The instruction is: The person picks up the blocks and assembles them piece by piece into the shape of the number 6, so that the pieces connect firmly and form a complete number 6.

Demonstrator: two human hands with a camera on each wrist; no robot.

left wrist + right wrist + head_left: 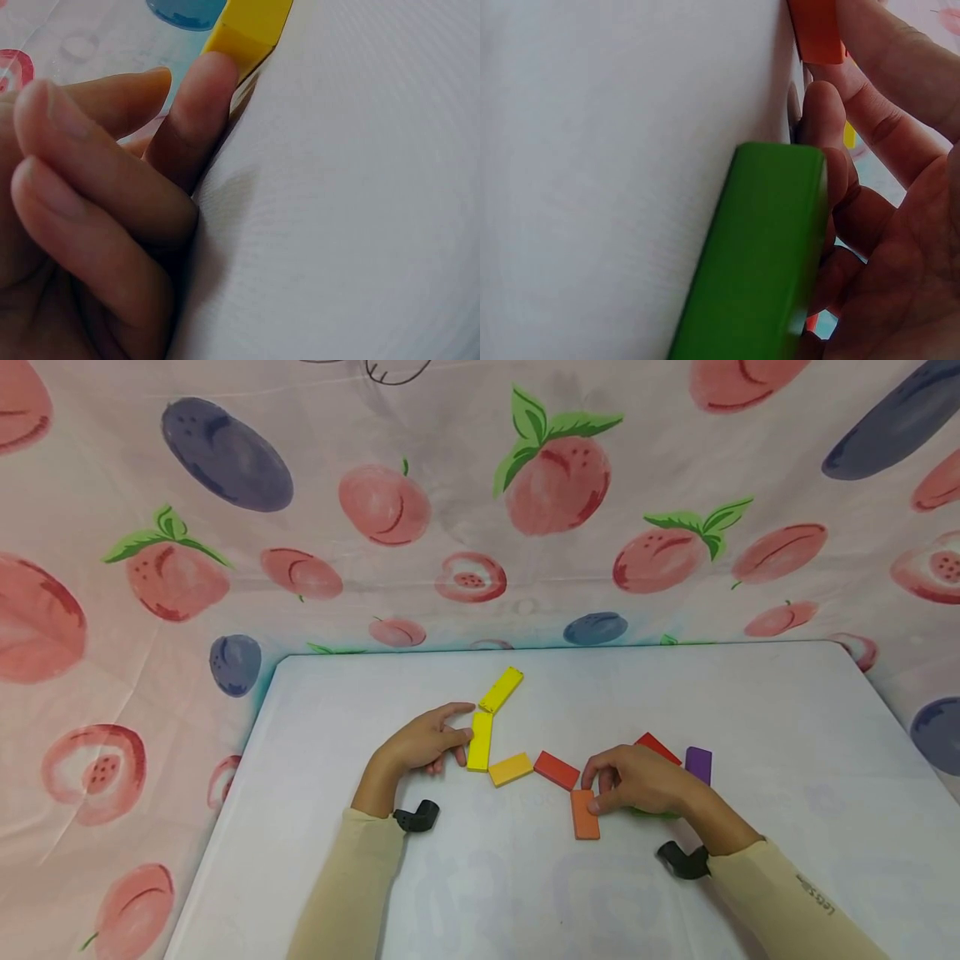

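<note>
My left hand lies beside the lower yellow block, touching its left side; the index finger stretches toward the upper yellow block. In the left wrist view a fingertip meets the yellow block's end, with other fingers bent loosely. My right hand pinches an orange block between thumb and index finger. An amber block and a red block continue the crooked line between the hands. Under the right hand, a green block is mostly hidden in the head view.
A second red block and a purple block lie past the right hand. The white table meets a fruit-printed cloth at its back edge. Each wrist wears a black camera mount.
</note>
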